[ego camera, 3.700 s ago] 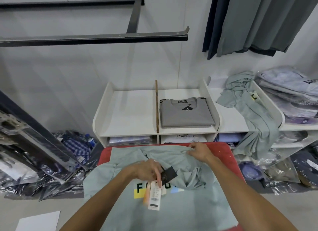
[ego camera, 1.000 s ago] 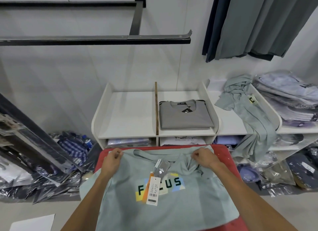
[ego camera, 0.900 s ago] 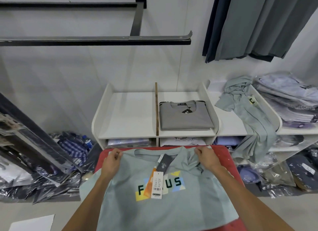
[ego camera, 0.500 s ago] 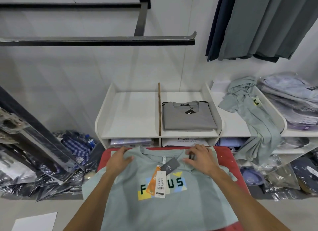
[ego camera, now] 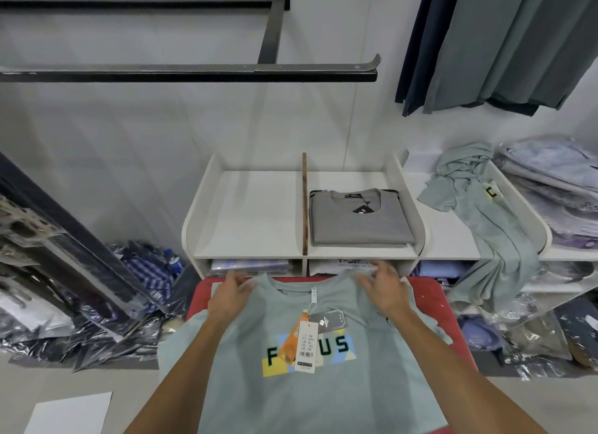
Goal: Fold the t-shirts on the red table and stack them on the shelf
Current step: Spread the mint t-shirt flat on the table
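Note:
A pale green t-shirt with a "FOCUS" print lies face up on the red table, collar toward the shelf. Its hang tags lie over the print. My left hand rests on the shirt's left shoulder and my right hand on its right shoulder, fingers spread and a little blurred. Beyond the table stands the white shelf; a folded grey t-shirt lies in its right compartment, and the left compartment is bare.
Another pale green t-shirt hangs unfolded over the shelf to the right, beside a stack of bagged shirts. A black rail juts out overhead. Dark garments hang top right. Bagged clothes pile on the floor left.
My left hand let go of the hang tags. Both hands gripped the shirt's shoulders, spread it flat, then opened onto it. They now sit slightly farther out toward the shelf.

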